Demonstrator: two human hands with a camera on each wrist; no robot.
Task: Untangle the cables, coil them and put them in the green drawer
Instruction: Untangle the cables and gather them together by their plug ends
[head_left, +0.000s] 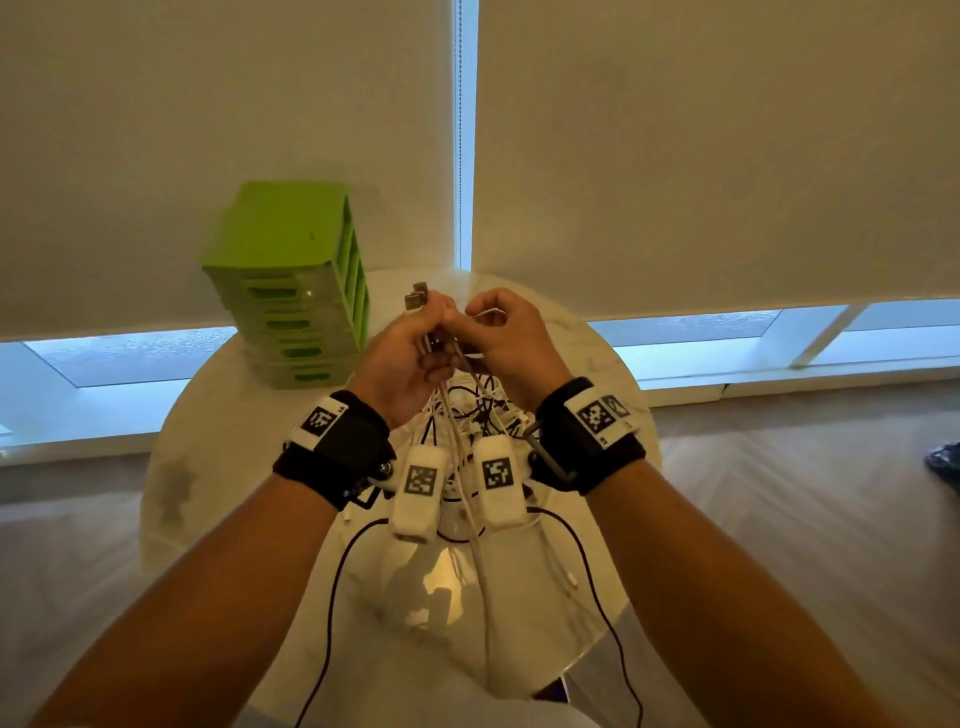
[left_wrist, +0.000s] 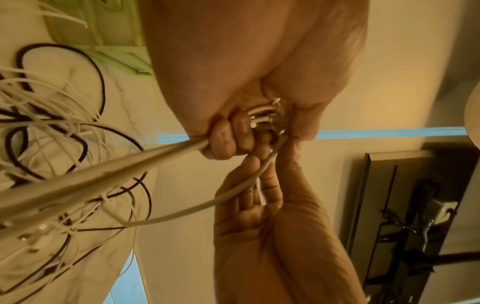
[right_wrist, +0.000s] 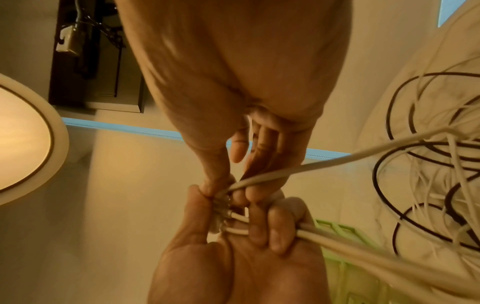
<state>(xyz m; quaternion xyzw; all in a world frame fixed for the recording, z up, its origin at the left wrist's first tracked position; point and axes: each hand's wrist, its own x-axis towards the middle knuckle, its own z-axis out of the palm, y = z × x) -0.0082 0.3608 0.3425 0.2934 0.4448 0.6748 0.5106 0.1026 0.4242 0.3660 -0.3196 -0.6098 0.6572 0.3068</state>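
Both hands are raised above the round table. My left hand (head_left: 410, 351) grips a bundle of white cables (left_wrist: 103, 170) just behind their plugs (head_left: 417, 297), which stick out past the fist. My right hand (head_left: 506, 332) touches the left and pinches one white cable (right_wrist: 337, 162) between thumb and fingers close to the bundle's plug ends. Below the hands, a tangle of white and black cables (head_left: 470, 415) lies on the table, and the held strands run down into it. The green drawer unit (head_left: 291, 291) stands at the back left, its drawers pushed in.
The white round table (head_left: 223, 426) stands against closed window blinds. Two black cables (head_left: 332, 597) hang over its near edge. Wooden floor lies to either side. A round ceiling lamp (right_wrist: 20, 139) shows in the right wrist view.
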